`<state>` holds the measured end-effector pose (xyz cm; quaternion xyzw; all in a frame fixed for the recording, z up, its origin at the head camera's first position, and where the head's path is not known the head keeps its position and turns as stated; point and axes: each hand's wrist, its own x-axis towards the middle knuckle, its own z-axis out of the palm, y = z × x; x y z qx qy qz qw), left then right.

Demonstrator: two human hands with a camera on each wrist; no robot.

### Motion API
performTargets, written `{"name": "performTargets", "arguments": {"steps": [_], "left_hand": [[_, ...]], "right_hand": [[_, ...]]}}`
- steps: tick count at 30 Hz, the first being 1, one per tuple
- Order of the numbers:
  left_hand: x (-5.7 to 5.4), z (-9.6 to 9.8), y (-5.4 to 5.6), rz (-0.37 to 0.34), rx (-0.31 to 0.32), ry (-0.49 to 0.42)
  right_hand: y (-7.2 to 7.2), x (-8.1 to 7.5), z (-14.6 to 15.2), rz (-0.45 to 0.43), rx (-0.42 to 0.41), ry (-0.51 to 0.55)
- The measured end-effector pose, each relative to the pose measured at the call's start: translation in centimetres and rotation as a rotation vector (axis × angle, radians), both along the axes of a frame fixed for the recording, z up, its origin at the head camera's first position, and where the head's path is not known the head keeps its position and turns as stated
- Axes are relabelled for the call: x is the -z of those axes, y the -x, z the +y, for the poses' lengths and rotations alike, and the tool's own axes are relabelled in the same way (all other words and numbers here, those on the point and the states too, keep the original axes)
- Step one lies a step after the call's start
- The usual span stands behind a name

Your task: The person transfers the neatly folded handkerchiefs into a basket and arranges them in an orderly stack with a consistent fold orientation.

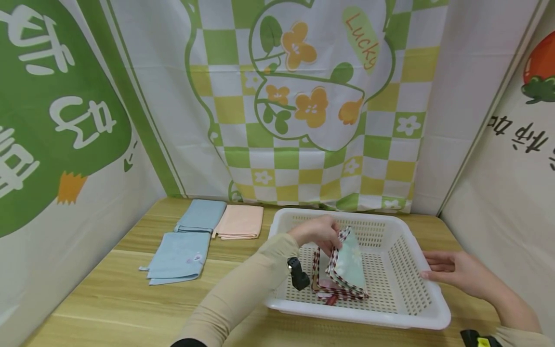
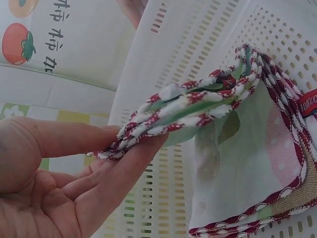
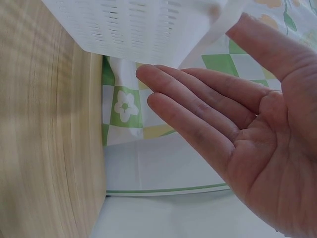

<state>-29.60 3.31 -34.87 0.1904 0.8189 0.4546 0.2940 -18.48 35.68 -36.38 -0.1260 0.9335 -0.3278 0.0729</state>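
Note:
My left hand (image 1: 318, 231) pinches the edge of a folded pale green cloth (image 1: 350, 260) between thumb and fingers. Its red-and-white braided border (image 2: 185, 106) faces the left wrist camera, and the cloth stands tilted inside a white plastic basket (image 1: 355, 318). Under and beside it lies another folded cloth (image 2: 233, 168) with the same kind of border, a pink print and a red label (image 2: 308, 102). At the basket's right side is my right hand (image 1: 464, 272), its fingers straight along the outer wall and the thumb at the rim.
Left of the basket, two folded blue cloths (image 1: 179, 255) and a folded peach cloth (image 1: 240, 221) lie on the wooden table (image 1: 130, 308). Printed curtains (image 1: 312, 164) hang behind the table, with more hanging sheets on both sides.

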Motion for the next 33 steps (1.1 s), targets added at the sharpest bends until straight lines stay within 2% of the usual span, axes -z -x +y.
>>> {"name": "performTargets", "arguments": {"steps": [8,33], "left_hand": [[-0.1,-0.4,-0.1,0.025,-0.017,0.048],[0.0,-1.2,-0.3,0.081,-0.068,0.103]], "right_hand": [[0.0,0.0,0.0,0.008,0.008,0.005],[0.0,0.0,0.0,0.011,0.006,0.0]]}}
